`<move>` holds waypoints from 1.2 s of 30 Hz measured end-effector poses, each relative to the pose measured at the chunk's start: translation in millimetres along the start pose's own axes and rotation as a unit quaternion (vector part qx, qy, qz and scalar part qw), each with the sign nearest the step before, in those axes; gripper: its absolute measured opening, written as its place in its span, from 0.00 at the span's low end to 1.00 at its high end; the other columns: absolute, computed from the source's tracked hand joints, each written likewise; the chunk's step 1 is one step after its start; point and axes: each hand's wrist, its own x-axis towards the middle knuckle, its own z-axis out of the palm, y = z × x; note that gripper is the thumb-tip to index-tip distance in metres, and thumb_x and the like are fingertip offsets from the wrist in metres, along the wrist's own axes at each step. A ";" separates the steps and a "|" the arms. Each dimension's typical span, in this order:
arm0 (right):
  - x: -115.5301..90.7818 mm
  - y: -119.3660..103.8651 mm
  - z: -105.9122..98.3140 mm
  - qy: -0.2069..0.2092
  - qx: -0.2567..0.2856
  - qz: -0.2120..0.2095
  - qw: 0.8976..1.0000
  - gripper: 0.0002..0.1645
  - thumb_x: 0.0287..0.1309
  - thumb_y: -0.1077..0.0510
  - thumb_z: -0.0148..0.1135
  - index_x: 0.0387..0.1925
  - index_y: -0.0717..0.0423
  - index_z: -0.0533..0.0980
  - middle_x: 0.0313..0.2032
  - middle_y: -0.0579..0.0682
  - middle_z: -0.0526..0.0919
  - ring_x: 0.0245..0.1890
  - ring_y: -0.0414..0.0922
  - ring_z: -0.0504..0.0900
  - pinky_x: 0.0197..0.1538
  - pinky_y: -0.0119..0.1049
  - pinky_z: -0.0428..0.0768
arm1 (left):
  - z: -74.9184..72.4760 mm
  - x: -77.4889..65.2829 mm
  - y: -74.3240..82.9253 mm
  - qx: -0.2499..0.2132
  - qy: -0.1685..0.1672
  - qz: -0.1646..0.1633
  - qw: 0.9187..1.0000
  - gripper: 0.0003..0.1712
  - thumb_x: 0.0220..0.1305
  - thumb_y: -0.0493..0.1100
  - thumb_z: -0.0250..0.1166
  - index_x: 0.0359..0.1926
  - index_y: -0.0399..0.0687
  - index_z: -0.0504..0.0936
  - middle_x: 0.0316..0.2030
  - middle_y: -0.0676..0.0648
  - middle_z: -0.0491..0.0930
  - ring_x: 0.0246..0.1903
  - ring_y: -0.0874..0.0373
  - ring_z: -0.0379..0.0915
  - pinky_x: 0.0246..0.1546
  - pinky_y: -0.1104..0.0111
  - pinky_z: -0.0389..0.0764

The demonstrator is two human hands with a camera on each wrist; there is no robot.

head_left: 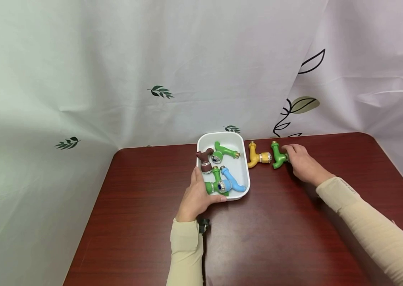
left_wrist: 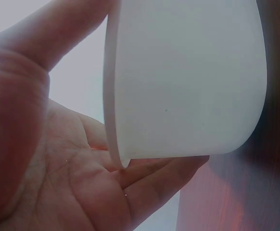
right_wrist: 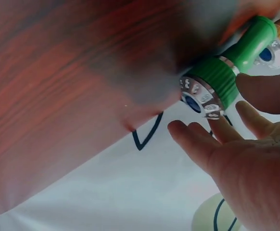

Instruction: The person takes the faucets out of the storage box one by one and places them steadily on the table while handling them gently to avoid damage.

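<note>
A white tray (head_left: pixel 247 174) holds a brown faucet (head_left: pixel 205 161), two green faucets and a light-blue faucet (head_left: pixel 232 180). My left hand (head_left: pixel 195 198) grips the tray's near left corner, thumb along the near rim and fingers down the left side. In the left wrist view the tray's wall (left_wrist: pixel 188 82) lies between thumb and fingers. On the table to the right, a green faucet (head_left: pixel 278 155) lies next to a yellow faucet (head_left: pixel 253 155). My right hand (head_left: pixel 303 163) is at the green faucet's handle (right_wrist: pixel 216 79), fingers spread loosely around it, thumb tip at its edge.
The dark red-brown table (head_left: pixel 144 222) ends against a pale hanging cloth (head_left: pixel 201 71) with leaf prints. Its right back corner is rounded. A small black device (head_left: pixel 203 225) sits at the left wrist.
</note>
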 end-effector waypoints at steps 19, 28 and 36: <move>4.8 -24.9 -5.3 0.074 -0.002 -0.020 0.997 0.27 0.63 0.71 0.60 0.62 0.75 0.64 0.55 0.75 0.68 0.60 0.71 0.64 0.56 0.64 0.71 | -0.1 0.8 0.2 0.002 -0.004 -0.007 1.000 0.80 0.41 0.57 0.84 0.78 0.32 0.38 0.78 0.34 0.43 0.54 0.36 0.74 0.56 0.49 0.75; 12.8 -44.8 -6.8 0.086 -0.001 -0.011 0.996 0.27 0.66 0.67 0.61 0.61 0.76 0.65 0.56 0.76 0.68 0.59 0.71 0.65 0.57 0.64 0.71 | 0.1 1.1 0.0 0.004 -0.002 -0.004 1.000 0.80 0.41 0.57 0.84 0.78 0.33 0.38 0.77 0.35 0.44 0.54 0.37 0.73 0.55 0.50 0.76; 20.3 -61.3 -6.6 0.096 0.012 -0.005 0.995 0.25 0.67 0.65 0.60 0.60 0.76 0.67 0.52 0.72 0.70 0.52 0.67 0.68 0.54 0.61 0.71 | -1.1 -0.4 -0.3 -0.006 -0.013 -0.018 1.000 0.78 0.43 0.58 0.83 0.78 0.33 0.39 0.78 0.36 0.42 0.62 0.36 0.67 0.61 0.50 0.71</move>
